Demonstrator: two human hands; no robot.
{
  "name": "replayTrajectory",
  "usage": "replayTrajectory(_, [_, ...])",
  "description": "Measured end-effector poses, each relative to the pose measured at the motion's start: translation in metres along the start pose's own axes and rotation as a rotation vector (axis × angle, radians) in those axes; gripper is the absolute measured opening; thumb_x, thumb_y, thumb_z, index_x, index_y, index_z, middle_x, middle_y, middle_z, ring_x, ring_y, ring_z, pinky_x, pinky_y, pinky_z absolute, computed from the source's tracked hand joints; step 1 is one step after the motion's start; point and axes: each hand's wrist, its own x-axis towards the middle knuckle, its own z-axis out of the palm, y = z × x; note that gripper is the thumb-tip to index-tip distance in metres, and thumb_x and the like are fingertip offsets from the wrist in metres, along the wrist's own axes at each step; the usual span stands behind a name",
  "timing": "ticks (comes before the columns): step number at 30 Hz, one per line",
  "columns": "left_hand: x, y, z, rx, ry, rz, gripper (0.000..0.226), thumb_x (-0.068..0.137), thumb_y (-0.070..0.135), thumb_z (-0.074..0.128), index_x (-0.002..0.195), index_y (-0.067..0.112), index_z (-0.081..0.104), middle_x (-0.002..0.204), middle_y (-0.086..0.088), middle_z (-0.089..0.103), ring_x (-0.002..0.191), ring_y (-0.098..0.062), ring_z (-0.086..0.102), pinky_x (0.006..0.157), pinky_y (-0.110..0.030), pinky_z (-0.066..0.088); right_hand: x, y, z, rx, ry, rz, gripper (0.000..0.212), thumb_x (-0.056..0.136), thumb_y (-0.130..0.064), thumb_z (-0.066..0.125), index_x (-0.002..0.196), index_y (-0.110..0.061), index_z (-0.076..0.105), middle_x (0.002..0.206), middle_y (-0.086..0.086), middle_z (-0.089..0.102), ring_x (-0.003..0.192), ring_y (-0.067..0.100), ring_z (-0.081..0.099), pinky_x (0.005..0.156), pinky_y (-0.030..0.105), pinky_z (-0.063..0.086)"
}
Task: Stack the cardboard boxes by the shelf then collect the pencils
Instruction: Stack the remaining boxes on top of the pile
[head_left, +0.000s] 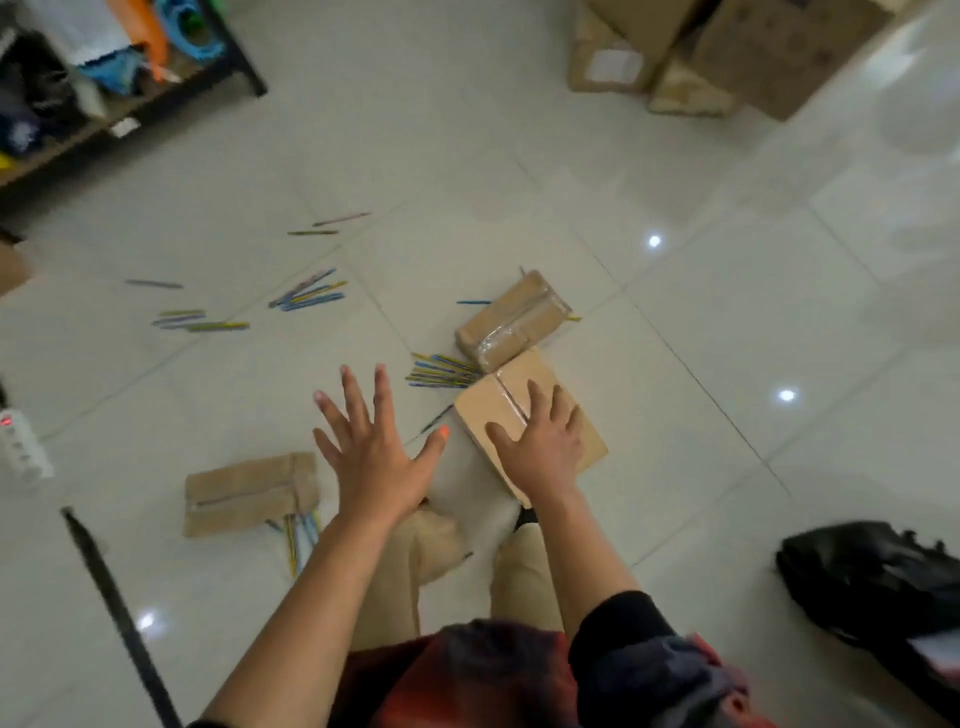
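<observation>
Nothing is looking stacked yet: three small brown taped cardboard boxes (524, 415) are lying apart on the pale tiled floor (675, 291), far from the dark shelf (130, 98), coloured pencils (311, 296) scattered, while the left hand (371, 447) and right hand (540, 441) are reaching, fingers spread, grasping nothing.

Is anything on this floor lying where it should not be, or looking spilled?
Yes. Pencils lie scattered in loose bunches over the floor tiles. Three small cardboard boxes lie apart at odd angles, not stacked; some pencils are under them.
</observation>
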Motion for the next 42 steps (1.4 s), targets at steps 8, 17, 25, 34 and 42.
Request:
replayTrajectory(8, [0.093,0.003,0.134,0.061,-0.122,0.078,0.096,0.088,0.066,0.049,0.155,0.031,-0.01,0.16,-0.001,-0.028,0.145,-0.036,-0.025,0.115,-0.058,-0.005,0.12,0.06,0.065,-0.043,0.091,0.074,0.078,0.09,-0.056,0.055,0.155,-0.032,0.017,0.165,0.001,0.002,0.149,0.038,-0.002,0.115,0.054,0.016])
replayTrajectory(17, [0.158,-0.065,0.35,-0.065,-0.31,-0.095,0.101,0.087,0.059,0.059,0.152,0.037,-0.016,0.157,-0.005,-0.032,0.149,-0.038,-0.008,0.115,-0.057,0.017,0.264,0.154,0.19,-0.061,0.054,0.059,0.078,0.09,-0.058,0.054,0.154,-0.04,0.014,0.165,0.002,-0.003,0.149,0.039,-0.003,0.114,0.059,0.014])
replayTrajectory(25, [0.183,-0.075,0.483,-0.254,-0.046,-0.185,0.106,0.082,0.068,0.056,0.152,0.035,-0.016,0.155,-0.015,-0.003,0.124,-0.04,0.044,0.098,-0.044,0.044,0.357,0.178,0.236,-0.005,0.272,0.077,0.08,0.077,-0.071,0.055,0.147,-0.053,0.021,0.14,0.007,0.039,0.128,0.035,0.034,0.107,0.059,0.014])
replayTrajectory(34, [0.188,-0.072,0.504,-0.354,0.231,-0.169,0.101,0.075,0.064,0.065,0.154,0.037,0.007,0.146,-0.011,0.021,0.112,-0.034,0.05,0.092,-0.045,0.05,0.367,0.173,0.231,-0.06,0.252,0.064,0.086,0.075,-0.072,0.056,0.149,-0.051,0.017,0.141,0.01,0.04,0.127,0.037,0.036,0.105,0.055,0.022])
replayTrajectory(42, [0.187,-0.083,0.495,-0.544,0.155,-0.202,0.114,0.074,0.057,0.074,0.154,0.031,-0.002,0.147,-0.011,0.017,0.122,-0.039,0.043,0.101,-0.05,0.044,0.348,0.164,0.223,-0.077,0.275,0.083,0.098,0.069,-0.071,0.066,0.143,-0.016,0.03,0.14,0.011,0.044,0.129,0.033,0.037,0.1,0.048,0.028])
